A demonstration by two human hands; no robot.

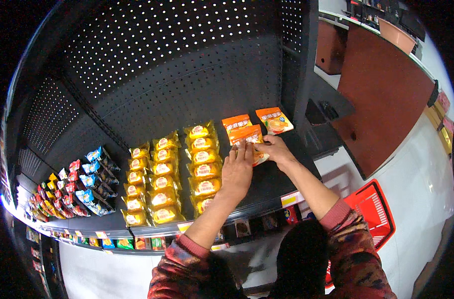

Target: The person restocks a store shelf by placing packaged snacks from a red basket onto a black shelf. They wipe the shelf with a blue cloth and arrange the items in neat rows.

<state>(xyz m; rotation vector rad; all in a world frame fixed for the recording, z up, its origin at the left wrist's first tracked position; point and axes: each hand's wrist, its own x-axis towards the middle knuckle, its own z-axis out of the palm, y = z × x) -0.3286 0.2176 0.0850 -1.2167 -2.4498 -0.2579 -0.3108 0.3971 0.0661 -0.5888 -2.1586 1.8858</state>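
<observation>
An orange-and-white snack packet (253, 132) lies between my hands on the black shelf, its lower part partly covered by fingers. My left hand (239, 170) rests on the front of it, fingers stretched and close together. At its right edge, my right hand (278, 150) pinches the packet, with the thumb on the front. Just behind is a matching orange packet (236, 122), overlapped by the front one. Another orange packet (274, 120) stands apart to the right, near the shelf's end. Left of my left hand runs a row of yellow-wrapped cakes (204, 170).
Two more rows of yellow-wrapped cakes (162, 169) and several bagged snacks (94, 181) fill the left. A perforated back panel (167, 48) rises behind. The shelf's front edge carries price labels (291, 199). A red shopping basket (376, 213) is on the floor at right.
</observation>
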